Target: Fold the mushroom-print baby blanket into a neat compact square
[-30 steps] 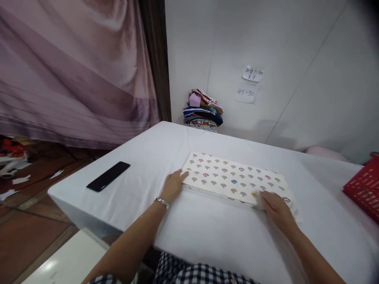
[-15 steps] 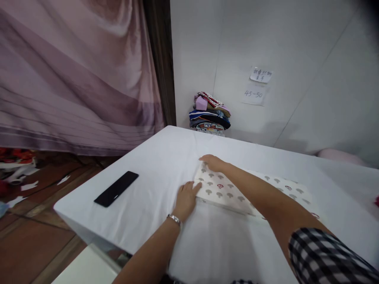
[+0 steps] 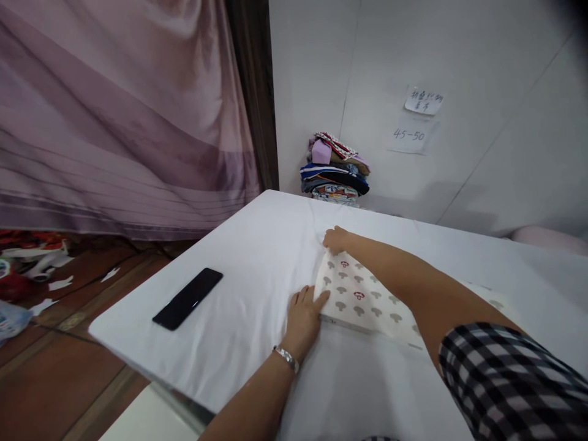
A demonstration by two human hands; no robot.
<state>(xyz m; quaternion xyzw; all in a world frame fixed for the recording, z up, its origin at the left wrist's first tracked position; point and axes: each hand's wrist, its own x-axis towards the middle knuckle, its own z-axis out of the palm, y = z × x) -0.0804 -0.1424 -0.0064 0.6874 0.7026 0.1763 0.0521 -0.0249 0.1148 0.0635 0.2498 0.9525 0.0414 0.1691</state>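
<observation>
Reaching farther across, right hand (image 3: 337, 239) pinches the folded cloth's (image 3: 362, 297) far corner; left hand (image 3: 304, 318) lies flat, grip wide.

The left hand (image 3: 304, 318) lies flat, palm down, fingers together. The right arm reaches across in front, its hand (image 3: 337, 239) curled, fingers bent.

Folded cloth (image 3: 362, 297): cream ground, repeating mushroom print, mostly grey-brown, few red.
Table cover (image 3: 257, 257): plain white.
Phone (image 3: 188, 298): glossy black.
Sleeve (image 3: 514, 380): black-and-white check.
Wrist bracelet (image 3: 286, 358): silver.
Curtain (image 3: 119, 110): mauve-pink, darker horizontal bands toward lower part.
Strip beside curtain (image 3: 252, 92): dark brown.
Wall (image 3: 482, 61): white panels, thin grey seams.
Paper notes (image 3: 416, 119): white, dark handwriting.
Clothes stack (image 3: 334, 168): mixed, lilac, red-white pattern, navy, tan.
Floor (image 3: 55, 367): reddish-brown.
</observation>
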